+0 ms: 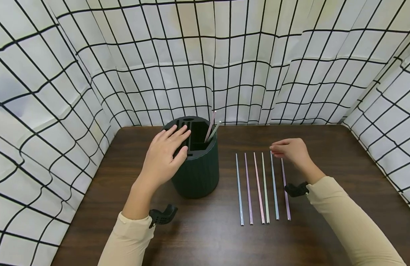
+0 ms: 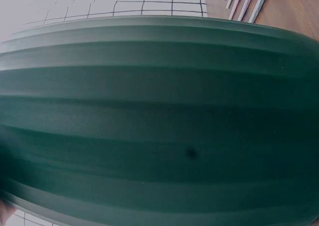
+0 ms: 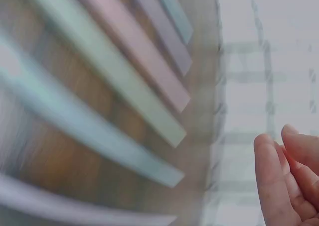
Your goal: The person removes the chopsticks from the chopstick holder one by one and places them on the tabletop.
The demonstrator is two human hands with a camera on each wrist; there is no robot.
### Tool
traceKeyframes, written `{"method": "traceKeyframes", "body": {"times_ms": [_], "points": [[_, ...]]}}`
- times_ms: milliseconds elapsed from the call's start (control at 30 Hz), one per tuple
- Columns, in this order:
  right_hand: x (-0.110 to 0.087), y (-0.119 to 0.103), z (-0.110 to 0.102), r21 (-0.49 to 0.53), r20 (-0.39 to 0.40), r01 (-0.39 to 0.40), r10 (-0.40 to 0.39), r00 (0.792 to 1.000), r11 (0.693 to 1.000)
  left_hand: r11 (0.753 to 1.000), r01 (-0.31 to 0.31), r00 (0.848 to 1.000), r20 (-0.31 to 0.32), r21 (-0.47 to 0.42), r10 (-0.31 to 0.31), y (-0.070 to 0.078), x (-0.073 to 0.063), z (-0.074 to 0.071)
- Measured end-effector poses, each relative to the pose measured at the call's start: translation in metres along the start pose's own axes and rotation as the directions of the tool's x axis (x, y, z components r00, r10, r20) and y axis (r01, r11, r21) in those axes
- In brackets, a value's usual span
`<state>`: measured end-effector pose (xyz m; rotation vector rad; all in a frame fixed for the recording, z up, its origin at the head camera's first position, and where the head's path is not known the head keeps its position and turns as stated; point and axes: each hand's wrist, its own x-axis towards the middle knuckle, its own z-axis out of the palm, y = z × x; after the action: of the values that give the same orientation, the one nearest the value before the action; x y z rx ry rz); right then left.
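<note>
My left hand [image 1: 163, 155] lies over the top of a dark green ribbed utensil holder [image 1: 198, 177], fingers spread across its slotted lid. That holder's wall also fills the left wrist view. A pink chopstick [image 1: 210, 127] and a green chopstick [image 1: 214, 132] lean in its large compartment. To the right, several pastel chopsticks lie side by side on the table, among them a pink one [image 1: 259, 188] and a purple one [image 1: 286, 199]. My right hand [image 1: 292, 151] hovers by the far end of a blue chopstick [image 1: 274, 188]; its fingers [image 3: 271, 181] are loosely bent, with nothing seen between them.
The brown wooden table [image 1: 205, 236] ends at a white cloth wall with black grid lines [image 1: 244, 74], which also encloses the left and right sides. A dark band with a camera sits on each wrist.
</note>
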<state>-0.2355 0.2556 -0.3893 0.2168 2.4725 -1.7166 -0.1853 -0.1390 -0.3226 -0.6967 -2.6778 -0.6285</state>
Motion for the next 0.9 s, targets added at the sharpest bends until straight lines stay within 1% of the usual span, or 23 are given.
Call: {"method": "traceKeyframes", "body": {"times_ms": [100, 200, 333, 467, 567, 633, 767, 900], "points": [[-0.014, -0.024, 0.016, -0.034, 0.012, 0.085, -0.084, 0.996, 0.996, 1.0, -0.002, 1.0, -0.005, -0.002, 0.002, 0.0, -0.001, 0.0], [-0.026, -0.045, 0.032, -0.025, 0.023, 0.157, -0.157, 0.987, 0.987, 1.0, 0.0, 1.0, 0.002, -0.006, 0.0, 0.0, 0.0, 0.0], [-0.037, -0.065, 0.05, -0.048, 0.025, 0.262, -0.261, 0.965, 0.964, 1.0, 0.005, 1.0, 0.008, -0.005, -0.005, 0.0, 0.0, 0.0], [-0.046, -0.079, 0.065, -0.072, 0.026, 0.348, -0.347, 0.937, 0.935, 1.0, 0.004, 1.0, 0.004, 0.0, -0.004, 0.0, -0.001, 0.0], [-0.052, -0.088, 0.073, -0.047, 0.034, 0.388, -0.387, 0.922, 0.921, 1.0, 0.0, 1.0, -0.002, 0.001, 0.0, -0.001, 0.0, 0.0], [-0.054, -0.093, 0.077, -0.027, 0.033, 0.403, -0.402, 0.915, 0.915, 1.0, -0.003, 1.0, -0.002, 0.001, 0.003, -0.001, 0.0, 0.001], [-0.056, -0.102, 0.083, 0.004, 0.017, 0.428, -0.428, 0.904, 0.904, 1.0, 0.0, 1.0, 0.007, -0.002, 0.0, -0.001, 0.0, 0.001], [-0.055, -0.108, 0.09, 0.043, 0.017, 0.443, -0.444, 0.896, 0.895, 1.0, 0.0, 1.0, 0.0, -0.003, 0.0, -0.002, -0.001, 0.001]]}}
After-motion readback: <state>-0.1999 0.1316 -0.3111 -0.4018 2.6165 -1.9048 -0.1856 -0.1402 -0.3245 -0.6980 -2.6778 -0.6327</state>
